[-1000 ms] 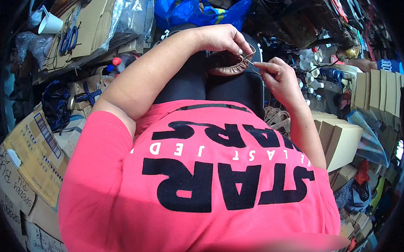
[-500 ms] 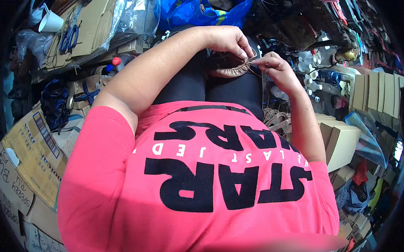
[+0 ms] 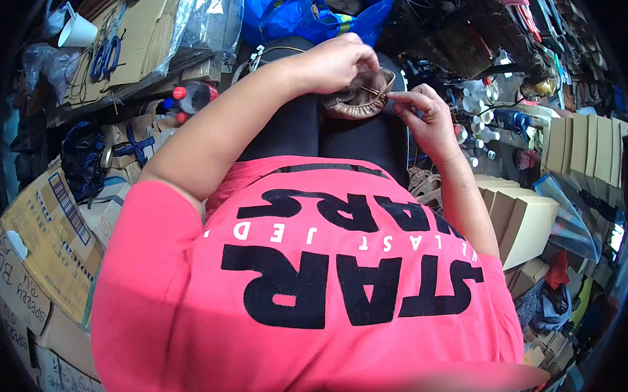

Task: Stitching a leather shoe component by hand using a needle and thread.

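Observation:
A brown leather shoe upper (image 3: 356, 110) with a puckered, stitched rim rests on my dark-trousered thighs. My left hand (image 3: 350, 60) is above its far side, fingers curled down and closed; what they pinch is too small to make out. Beneath those fingers a thin, needle-like sliver crosses the upper's opening. From the right, my right hand (image 3: 426, 114) holds the upper's right rim at its fingertips, the other fingers bent. Part of the upper's far edge is hidden behind my left hand.
A blue bag (image 3: 320, 17) stands beyond my knees. Flat cardboard with blue-handled scissors (image 3: 105, 56) lies at far left, near a red-capped bottle (image 3: 196, 96). Boxes (image 3: 53, 235) crowd the left; small bottles (image 3: 475, 108) and stacked tan boxes (image 3: 518, 222) fill the right.
My left hand has drawn up and left from the upper's rim, where its fingertips met the right hand's. The right hand stays at the rim, shifted slightly.

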Tool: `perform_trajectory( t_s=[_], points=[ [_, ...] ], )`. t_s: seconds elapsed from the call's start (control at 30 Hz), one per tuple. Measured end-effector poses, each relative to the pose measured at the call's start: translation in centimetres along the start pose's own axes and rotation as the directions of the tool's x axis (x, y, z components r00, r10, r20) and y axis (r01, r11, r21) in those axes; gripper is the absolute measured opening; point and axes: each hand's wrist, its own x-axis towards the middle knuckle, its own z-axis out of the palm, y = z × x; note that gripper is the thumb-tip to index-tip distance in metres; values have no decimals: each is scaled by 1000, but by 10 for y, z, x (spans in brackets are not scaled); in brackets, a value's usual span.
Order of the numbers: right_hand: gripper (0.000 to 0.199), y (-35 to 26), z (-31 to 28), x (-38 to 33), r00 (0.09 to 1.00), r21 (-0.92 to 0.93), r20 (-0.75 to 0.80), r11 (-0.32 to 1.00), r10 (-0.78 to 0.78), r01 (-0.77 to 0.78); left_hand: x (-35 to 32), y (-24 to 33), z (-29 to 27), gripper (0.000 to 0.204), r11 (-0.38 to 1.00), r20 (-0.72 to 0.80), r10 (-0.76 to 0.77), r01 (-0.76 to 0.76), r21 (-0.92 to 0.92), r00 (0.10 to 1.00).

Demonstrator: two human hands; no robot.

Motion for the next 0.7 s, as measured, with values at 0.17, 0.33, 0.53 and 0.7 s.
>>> perform_trajectory(
  t_s=[0.17,0.33,0.53,0.7],
  points=[
    [26,-4,13,-16,996,-261,-72,965,-50,30,-42,22,11,32,995,-207,-96,86,-53,974],
    [30,-9,24,-22,986,-357,-101,930,-133,89,-51,16,24,13,926,-303,-46,155,346,952],
    [28,10,8,-11,994,100,30,989,109,-111,-37,11,22,18,997,-336,24,-48,-66,942],
    [23,21,-3,2,968,242,176,945,180,-220,-35,-1,26,21,999,-309,27,-35,-20,951]
  ],
)
